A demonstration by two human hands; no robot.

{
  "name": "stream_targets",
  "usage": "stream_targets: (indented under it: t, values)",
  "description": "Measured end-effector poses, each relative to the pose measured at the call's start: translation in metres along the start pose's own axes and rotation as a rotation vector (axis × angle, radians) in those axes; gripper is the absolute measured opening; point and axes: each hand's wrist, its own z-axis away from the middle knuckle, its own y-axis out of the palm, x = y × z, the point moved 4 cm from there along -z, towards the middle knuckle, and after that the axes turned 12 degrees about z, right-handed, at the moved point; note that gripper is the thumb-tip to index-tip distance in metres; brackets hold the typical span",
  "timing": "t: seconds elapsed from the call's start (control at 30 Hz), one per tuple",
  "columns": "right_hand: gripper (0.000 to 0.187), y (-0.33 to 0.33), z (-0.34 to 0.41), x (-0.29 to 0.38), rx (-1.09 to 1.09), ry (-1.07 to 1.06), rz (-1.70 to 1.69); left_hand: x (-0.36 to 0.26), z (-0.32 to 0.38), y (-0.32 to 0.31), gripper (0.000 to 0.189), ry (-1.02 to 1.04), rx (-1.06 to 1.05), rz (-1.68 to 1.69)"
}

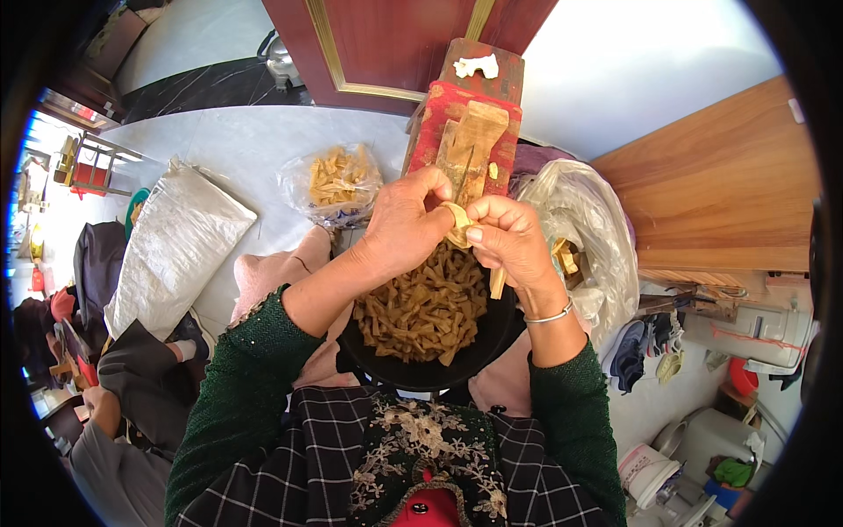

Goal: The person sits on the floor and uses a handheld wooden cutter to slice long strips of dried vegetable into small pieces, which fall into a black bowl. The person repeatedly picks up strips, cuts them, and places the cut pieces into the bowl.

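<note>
My left hand and my right hand meet above a dark round pan, both pinching a thin yellowish folded strip. A flat pale stick-like piece sticks out below my right fingers. Beneath my hands, the black pan holds a heap of small brown folded pieces. Just beyond my hands, a notched wooden block lies on a red cloth over a wooden bench. A small yellow scrap rests on the cloth beside the block.
A clear plastic bag of yellowish pieces sits on the floor at left, near a white woven sack. An open plastic bag stands at right beside a wooden panel. Another person's hand shows at far left.
</note>
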Motion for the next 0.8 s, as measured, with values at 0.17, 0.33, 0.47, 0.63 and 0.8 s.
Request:
stream_targets:
  t: [0.17,0.33,0.47,0.63,0.8]
  values:
    - [0.010,0.001,0.000,-0.003,-0.049,-0.029,-0.278,-0.003,0.000,0.001,0.010,0.202,0.069,-0.144]
    - [0.010,-0.005,-0.002,-0.006,-0.130,-0.036,-0.108,-0.019,-0.001,0.001,0.016,0.342,0.379,-0.271]
    - [0.017,0.003,-0.002,-0.006,-0.146,-0.037,-0.107,-0.004,-0.006,0.001,0.029,0.026,0.444,0.008]
    - [0.022,-0.009,0.011,0.017,-0.103,-0.132,0.063,-0.004,0.003,-0.010,0.031,-0.540,0.527,1.085]
    - [0.017,-0.015,0.015,0.028,-0.131,-0.226,0.341,-0.007,0.001,-0.017,0.035,-0.335,0.619,0.705]
